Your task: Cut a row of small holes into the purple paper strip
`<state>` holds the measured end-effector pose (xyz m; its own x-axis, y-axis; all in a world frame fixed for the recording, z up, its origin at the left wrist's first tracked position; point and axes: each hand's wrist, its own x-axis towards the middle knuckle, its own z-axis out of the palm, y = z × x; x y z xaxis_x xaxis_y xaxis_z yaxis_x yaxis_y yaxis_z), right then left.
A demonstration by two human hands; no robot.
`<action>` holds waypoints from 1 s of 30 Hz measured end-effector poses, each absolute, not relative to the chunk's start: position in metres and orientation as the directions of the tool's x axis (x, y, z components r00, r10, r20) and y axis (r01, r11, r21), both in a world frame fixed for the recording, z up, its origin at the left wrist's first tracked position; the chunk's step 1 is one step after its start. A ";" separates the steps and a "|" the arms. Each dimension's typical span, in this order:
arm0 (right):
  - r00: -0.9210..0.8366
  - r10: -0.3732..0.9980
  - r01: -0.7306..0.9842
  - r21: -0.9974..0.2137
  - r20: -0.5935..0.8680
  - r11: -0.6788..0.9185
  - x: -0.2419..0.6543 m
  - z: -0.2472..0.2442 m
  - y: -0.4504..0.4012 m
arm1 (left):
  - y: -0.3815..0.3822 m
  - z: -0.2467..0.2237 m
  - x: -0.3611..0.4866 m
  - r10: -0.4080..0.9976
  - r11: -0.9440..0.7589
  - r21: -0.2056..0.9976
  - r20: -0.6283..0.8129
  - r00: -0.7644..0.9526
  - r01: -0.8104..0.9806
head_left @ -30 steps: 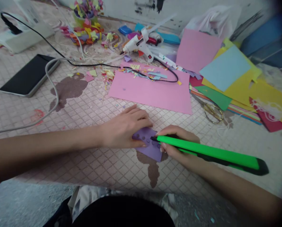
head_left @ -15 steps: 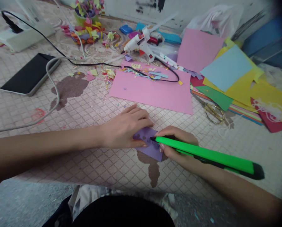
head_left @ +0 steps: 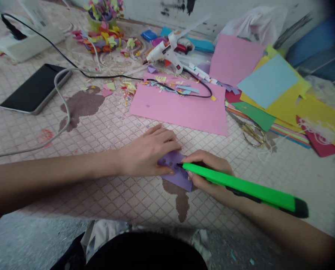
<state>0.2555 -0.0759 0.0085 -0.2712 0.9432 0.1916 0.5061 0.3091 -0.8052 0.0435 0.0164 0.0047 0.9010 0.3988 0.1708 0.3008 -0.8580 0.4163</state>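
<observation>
A small piece of purple paper (head_left: 181, 180) lies on the cloth in front of me, with several small dark round marks on it. My left hand (head_left: 149, 150) rests flat over the paper's left side, fingers spread and thumb apart, pressing it down. In my right hand (head_left: 209, 167) is a thick green pen (head_left: 240, 180) with black ends, gripped near its front. Its dark tip touches or hovers just over the purple paper by the marks; I cannot tell which. The pen's body slants back to the right above my forearm.
Beyond my hands lies a pink sheet (head_left: 181, 112) with paper scraps and a black cable. A white glue gun (head_left: 167, 54) stands behind it. Gold-handled scissors (head_left: 251, 133) and stacked coloured paper (head_left: 268, 80) are at right, a black tablet-like device (head_left: 34, 90) and power strip (head_left: 27, 43) at left.
The pen's back end has dipped slightly and shifted left, and its tip has moved a little left over the marks. My left hand and the paper stay nearly still.
</observation>
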 end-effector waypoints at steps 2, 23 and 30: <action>-0.251 0.948 0.473 -0.829 0.197 0.298 0.256 0.009 -0.077 | 0.016 0.005 0.043 0.408 -0.856 0.413 0.170 0.897 0.311; -0.220 0.960 0.519 -0.812 0.173 0.265 0.256 0.009 -0.078 | 0.013 0.005 0.044 0.446 -0.851 0.384 0.162 0.880 0.360; -0.228 0.958 0.540 -0.796 0.176 0.275 0.256 0.010 -0.076 | 0.014 0.004 0.044 0.443 -0.852 0.386 0.172 0.880 0.353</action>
<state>0.2557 -0.0764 0.0101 -0.2282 0.9576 0.1759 0.5400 0.2748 -0.7955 0.0436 0.0136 0.0044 0.8798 0.4429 0.1724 0.3534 -0.8522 0.3859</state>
